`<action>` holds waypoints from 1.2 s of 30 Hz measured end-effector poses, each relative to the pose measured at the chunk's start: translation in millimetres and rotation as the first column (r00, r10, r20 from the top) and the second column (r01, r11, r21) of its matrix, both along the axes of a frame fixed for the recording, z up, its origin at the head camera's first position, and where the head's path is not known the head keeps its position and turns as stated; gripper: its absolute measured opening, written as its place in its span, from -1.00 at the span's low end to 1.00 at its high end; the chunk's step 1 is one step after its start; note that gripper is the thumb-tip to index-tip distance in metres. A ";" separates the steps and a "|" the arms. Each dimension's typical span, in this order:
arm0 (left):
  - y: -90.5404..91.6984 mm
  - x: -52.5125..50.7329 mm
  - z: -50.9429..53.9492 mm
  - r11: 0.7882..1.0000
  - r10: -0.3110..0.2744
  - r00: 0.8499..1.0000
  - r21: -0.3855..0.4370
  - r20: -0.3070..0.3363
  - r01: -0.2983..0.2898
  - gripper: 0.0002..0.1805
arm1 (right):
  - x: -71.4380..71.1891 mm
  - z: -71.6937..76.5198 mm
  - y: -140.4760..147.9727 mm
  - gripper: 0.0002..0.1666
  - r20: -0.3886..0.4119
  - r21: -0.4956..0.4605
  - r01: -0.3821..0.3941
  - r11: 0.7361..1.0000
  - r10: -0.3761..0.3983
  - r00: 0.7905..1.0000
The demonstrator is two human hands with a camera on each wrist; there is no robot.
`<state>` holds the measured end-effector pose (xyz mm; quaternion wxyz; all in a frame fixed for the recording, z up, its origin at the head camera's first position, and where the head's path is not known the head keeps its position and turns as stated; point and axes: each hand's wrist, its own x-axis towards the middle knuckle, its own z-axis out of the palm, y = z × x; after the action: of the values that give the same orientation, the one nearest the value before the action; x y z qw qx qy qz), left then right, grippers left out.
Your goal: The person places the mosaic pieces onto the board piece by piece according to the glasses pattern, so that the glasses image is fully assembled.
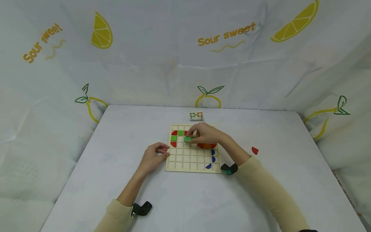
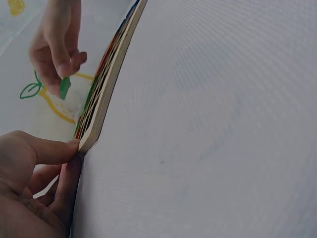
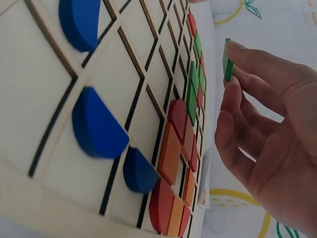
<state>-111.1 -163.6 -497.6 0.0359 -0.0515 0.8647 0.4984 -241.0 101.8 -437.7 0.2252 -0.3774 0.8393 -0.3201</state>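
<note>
A wooden grid board [image 1: 182, 158] lies on the table with coloured pieces in some cells. My left hand [image 1: 155, 158] holds its left edge with thumb and fingertips, seen close up in the left wrist view. Over the upper middle of the board, my right hand [image 1: 204, 133] pinches a green square tile [image 3: 228, 59] between thumb and fingers. The right wrist view shows that tile standing apart from the board. Red quarter-round and green square pieces form a group at the upper left. Red and orange pieces [image 3: 169, 153] sit at the right, partly hidden by my hand in the head view.
Several blue half-round pieces [image 3: 99, 124] lie on the board's right side. One loose red piece [image 1: 255, 150] is on the table to the right. A small patterned card [image 1: 196, 116] lies behind the board. White printed cloth [image 1: 150, 64] hangs around the table.
</note>
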 end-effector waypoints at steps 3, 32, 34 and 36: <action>-0.2 -0.7 0.0 1.000 -0.002 1.000 0.000 0.000 0.002 -0.74 | -0.8 -5.7 -12.3 -0.67 0.000 0.024 -0.030 0.999 0.030 1.000; -0.6 -1.8 -0.4 1.000 -0.022 0.999 -0.004 -0.028 0.022 -0.75 | 11.1 -10.5 -44.9 -0.82 -0.160 0.152 -0.067 0.986 0.092 0.983; -0.3 -1.5 -0.1 1.000 -0.021 0.999 -0.002 -0.025 0.020 -0.75 | 11.0 -9.9 -41.6 -0.80 -0.157 0.135 -0.066 0.989 0.087 0.984; 0.1 -1.5 0.3 1.000 -0.018 1.000 0.001 -0.021 0.018 -0.75 | 10.9 -8.9 -37.4 -0.79 -0.147 0.114 -0.063 0.991 0.079 0.986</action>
<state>-112.5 -163.5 -497.3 0.0315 -0.0384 0.8651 0.4991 -230.1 64.4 -446.6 0.1926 -0.4175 0.8560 -0.2361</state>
